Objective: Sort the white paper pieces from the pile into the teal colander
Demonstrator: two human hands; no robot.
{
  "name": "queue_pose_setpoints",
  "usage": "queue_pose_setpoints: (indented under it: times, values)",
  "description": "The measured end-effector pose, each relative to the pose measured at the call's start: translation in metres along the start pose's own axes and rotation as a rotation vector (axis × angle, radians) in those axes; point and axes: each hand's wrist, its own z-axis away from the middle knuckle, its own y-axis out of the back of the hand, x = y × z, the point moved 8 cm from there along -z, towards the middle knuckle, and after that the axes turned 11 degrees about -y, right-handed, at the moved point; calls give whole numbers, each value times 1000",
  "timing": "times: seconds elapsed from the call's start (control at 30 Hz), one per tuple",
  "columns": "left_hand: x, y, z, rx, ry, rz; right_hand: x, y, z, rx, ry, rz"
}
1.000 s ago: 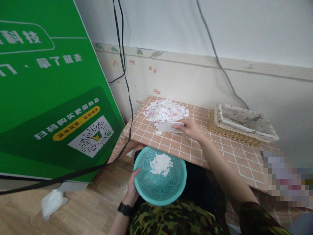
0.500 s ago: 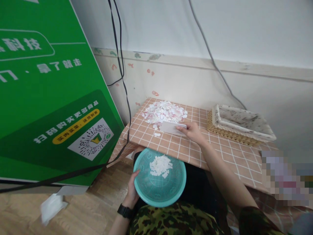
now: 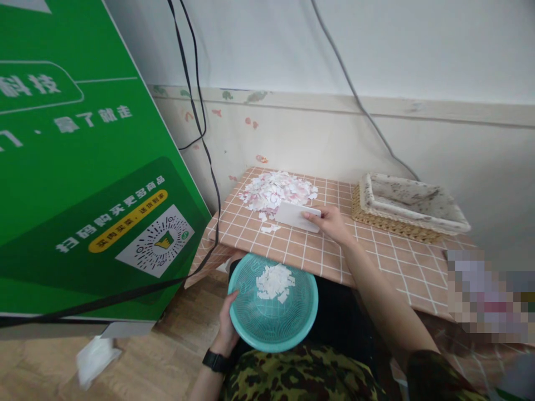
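Note:
My right hand [image 3: 328,223] is closed on one end of a flat white rectangular board [image 3: 292,216], held on edge just above or on the table. Behind the board lies a heap of torn paper scraps [image 3: 278,189], white with some pink. A few loose scraps [image 3: 270,228] lie in front of the heap, left of the board. My left hand [image 3: 228,323] grips the left rim of a round teal plastic colander [image 3: 273,331], thumb over the edge. The colander sits below the table's front edge and holds a small pile of white scraps [image 3: 276,283].
A checked brown cloth covers the table [image 3: 317,250]. A lined wicker basket [image 3: 412,206] stands on its right side. On the left is a large green sign panel [image 3: 83,195] with black cables [image 3: 207,150] hanging beside it. A white bag-like item [image 3: 95,359] lies on the floor.
The camera view has shifted slightly. The board has moved a little right and toward me from the heap, and more loose scraps show in front. My left hand and the colander have stayed put.

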Motion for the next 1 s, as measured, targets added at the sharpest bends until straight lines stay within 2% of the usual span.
queue_pose_setpoints:
  times: [0.1, 0.2, 0.37, 0.5, 0.6, 0.73, 1.0]
  values:
    - [1, -2, 1, -3, -4, -2, -1, -8, 2, -81, -25, -35]
    - [-1, -3, 2, -18, 24, -13, -2, -12, 4, -88, -39, -75]
    - [0, -6, 3, -27, 27, -15, -9, -22, 6, -131, 24, -67]
    - [1, -8, 3, -29, 23, -20, -10, -28, 4, -162, 15, -64]
    - [2, -8, 4, -21, 3, -34, -21, -33, 6, -157, 69, -70]
    - [0, -6, 4, -28, 19, -31, -33, -44, 12, -231, 109, -42]
    - [2, -5, 5, -18, -1, -18, -29, -37, 16, -200, 74, -30]
